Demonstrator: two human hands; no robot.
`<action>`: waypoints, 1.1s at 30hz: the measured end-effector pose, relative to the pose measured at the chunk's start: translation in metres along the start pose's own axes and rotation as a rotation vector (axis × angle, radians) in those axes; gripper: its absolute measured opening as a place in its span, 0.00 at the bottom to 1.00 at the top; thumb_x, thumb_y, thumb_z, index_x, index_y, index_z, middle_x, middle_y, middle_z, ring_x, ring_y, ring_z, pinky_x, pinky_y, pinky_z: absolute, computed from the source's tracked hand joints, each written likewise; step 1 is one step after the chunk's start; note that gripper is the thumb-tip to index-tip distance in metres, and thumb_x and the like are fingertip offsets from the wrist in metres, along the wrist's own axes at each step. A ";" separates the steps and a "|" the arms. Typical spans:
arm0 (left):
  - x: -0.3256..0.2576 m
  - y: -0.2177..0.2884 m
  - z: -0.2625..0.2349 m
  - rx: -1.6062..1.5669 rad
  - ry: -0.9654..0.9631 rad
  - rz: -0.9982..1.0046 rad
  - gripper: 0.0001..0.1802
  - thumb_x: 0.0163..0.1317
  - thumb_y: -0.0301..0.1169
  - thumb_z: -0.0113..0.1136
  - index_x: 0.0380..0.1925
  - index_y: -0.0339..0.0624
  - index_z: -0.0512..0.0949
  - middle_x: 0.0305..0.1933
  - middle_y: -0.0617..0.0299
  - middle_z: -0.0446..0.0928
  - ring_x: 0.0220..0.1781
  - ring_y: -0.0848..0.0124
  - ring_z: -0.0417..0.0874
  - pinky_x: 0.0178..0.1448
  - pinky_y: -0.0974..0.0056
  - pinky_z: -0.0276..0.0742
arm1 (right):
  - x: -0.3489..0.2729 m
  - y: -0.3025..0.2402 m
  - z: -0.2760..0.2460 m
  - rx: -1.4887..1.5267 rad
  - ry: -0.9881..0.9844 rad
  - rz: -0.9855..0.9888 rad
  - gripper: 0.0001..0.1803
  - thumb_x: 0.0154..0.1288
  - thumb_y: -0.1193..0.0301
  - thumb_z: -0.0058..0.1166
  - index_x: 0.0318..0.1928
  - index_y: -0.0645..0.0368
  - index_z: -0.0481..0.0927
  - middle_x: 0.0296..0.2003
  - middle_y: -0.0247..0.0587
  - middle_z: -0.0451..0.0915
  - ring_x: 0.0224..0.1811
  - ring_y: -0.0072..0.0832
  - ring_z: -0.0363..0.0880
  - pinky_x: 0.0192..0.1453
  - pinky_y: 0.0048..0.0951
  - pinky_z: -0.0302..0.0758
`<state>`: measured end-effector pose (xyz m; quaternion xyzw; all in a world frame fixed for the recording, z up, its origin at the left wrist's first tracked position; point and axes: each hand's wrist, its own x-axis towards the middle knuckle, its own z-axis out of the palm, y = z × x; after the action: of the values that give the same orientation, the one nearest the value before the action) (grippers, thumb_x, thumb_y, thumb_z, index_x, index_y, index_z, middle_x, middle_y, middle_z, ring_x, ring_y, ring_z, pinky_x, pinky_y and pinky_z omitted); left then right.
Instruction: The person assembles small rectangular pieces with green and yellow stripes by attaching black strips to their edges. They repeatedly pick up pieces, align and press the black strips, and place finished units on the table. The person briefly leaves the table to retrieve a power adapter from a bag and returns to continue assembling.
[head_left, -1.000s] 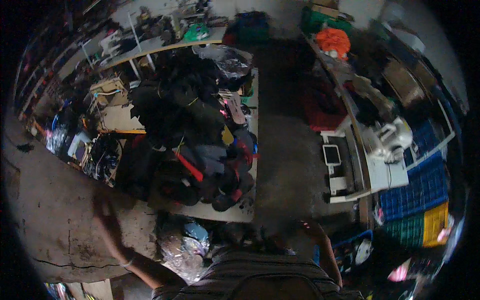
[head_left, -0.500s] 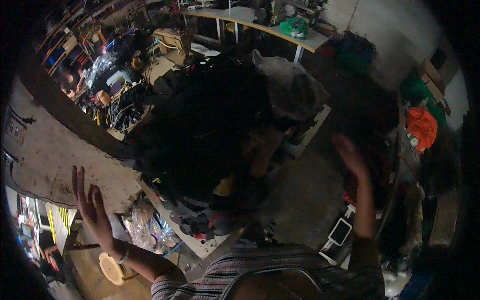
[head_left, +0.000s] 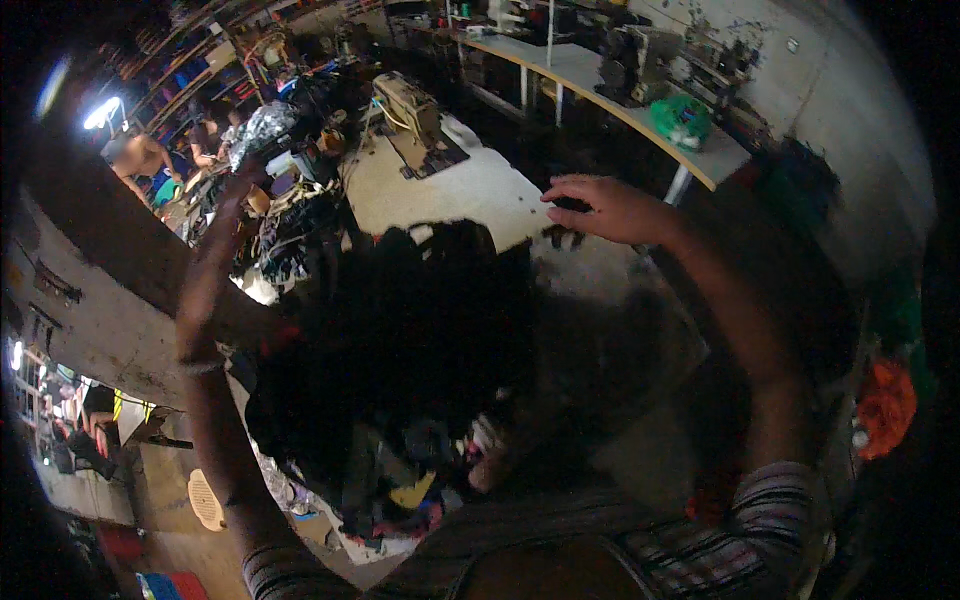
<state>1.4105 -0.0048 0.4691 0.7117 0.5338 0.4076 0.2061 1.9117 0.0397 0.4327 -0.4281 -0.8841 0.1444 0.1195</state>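
A large heap of black material [head_left: 400, 330] fills the middle of the view, between my two raised arms; it is too dark to make out its pieces. My left hand [head_left: 212, 275] is stretched up and forward past the heap's left side, dim and blurred, with its fingers extended and nothing seen in them. Above the heap's far right side hovers my right hand [head_left: 605, 208], its fingers slightly bent and apart, holding nothing. Under it lies a pale translucent plastic bag [head_left: 590, 265]. Coloured scraps [head_left: 410, 490] show at the heap's near edge.
Beyond the heap, a pale tabletop [head_left: 450, 195] carries a boxy tan machine [head_left: 408, 108]. A long bench [head_left: 590, 75] at the back holds a green bag [head_left: 682, 122]. Clutter and people [head_left: 140, 155] are at far left, past a wall [head_left: 90, 320]. An orange bundle [head_left: 885, 410] is at right.
Both hands have moved up and forward, the right one also leftward, over the bag. The view has tilted up, showing more of the far table and bench.
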 end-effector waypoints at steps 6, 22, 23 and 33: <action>0.115 -0.076 0.078 -0.053 -0.421 0.011 0.28 0.74 0.42 0.49 0.70 0.41 0.66 0.72 0.53 0.66 0.73 0.63 0.65 0.76 0.60 0.56 | 0.159 0.095 0.040 0.209 -0.323 -0.151 0.36 0.76 0.42 0.38 0.56 0.65 0.78 0.52 0.58 0.80 0.55 0.49 0.78 0.62 0.43 0.72; 0.077 -0.091 0.189 -0.284 -1.414 -0.679 0.38 0.74 0.54 0.43 0.71 0.33 0.61 0.66 0.34 0.69 0.69 0.48 0.72 0.72 0.56 0.66 | 0.277 0.077 0.286 0.770 -0.601 -0.670 0.34 0.68 0.44 0.53 0.59 0.62 0.76 0.50 0.58 0.80 0.54 0.49 0.79 0.61 0.46 0.73; 0.077 -0.089 0.190 -0.236 -1.420 -0.692 0.38 0.75 0.54 0.43 0.71 0.33 0.61 0.66 0.34 0.70 0.68 0.48 0.73 0.71 0.56 0.66 | 0.266 0.069 0.296 0.674 -0.637 -0.615 0.36 0.67 0.43 0.54 0.60 0.62 0.75 0.50 0.59 0.80 0.55 0.50 0.78 0.61 0.47 0.73; 0.108 -0.130 0.191 0.166 -1.144 -0.645 0.22 0.72 0.45 0.53 0.44 0.33 0.81 0.51 0.44 0.81 0.50 0.54 0.83 0.55 0.52 0.77 | 0.212 0.040 0.325 0.439 0.049 -0.711 0.23 0.62 0.63 0.58 0.58 0.48 0.76 0.44 0.47 0.80 0.47 0.45 0.80 0.52 0.50 0.75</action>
<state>1.4972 0.1672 0.3014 0.6337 0.5562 -0.1593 0.5135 1.7033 0.1812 0.1345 -0.0637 -0.9220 0.2690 0.2712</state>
